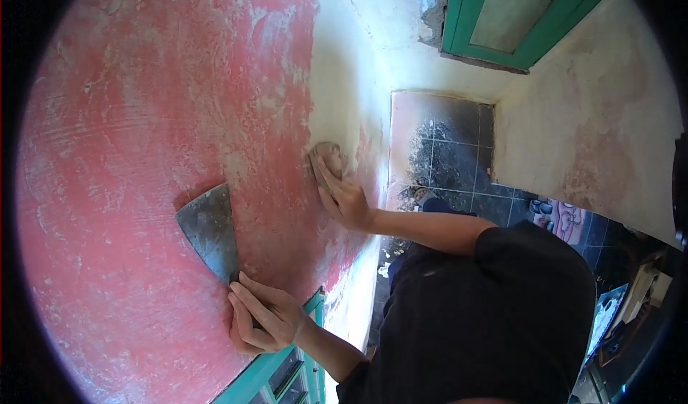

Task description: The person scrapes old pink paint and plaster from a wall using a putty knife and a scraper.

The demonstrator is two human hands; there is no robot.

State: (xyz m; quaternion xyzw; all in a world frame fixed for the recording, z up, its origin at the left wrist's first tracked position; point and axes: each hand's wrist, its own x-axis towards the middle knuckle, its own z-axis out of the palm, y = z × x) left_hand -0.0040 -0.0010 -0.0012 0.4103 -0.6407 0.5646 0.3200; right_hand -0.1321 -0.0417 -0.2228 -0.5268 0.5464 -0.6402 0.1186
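Black shirt cloth fills much of the lower right, nearest the camera, with a bare forearm reaching out from each sleeve toward the wall. Far left, the red wall is worn and blotched, with whitish scuffs all over it. Against its lower middle shows a scraper, a wide grey metal blade that flares toward the upper left; whether its edge touches the wall I cannot tell. The left hand is closed on the narrow end of this scraper, fingers and thumb bent around it. Just below that hand runs a green window frame with glass panes. Farther right and higher, the right hand grips a rounded, brownish-grey pad, its fingers laid along it, at the border where the red paint meets a pale strip. Next comes the floor of dark square tiles, strewn with whitish flakes and dust, and a foot stands on it, partly behind the right forearm. Above this is a green-framed panel. At the right a stained cream wall stands over a pink patterned mat; lower down, a bright screen is partly visible.
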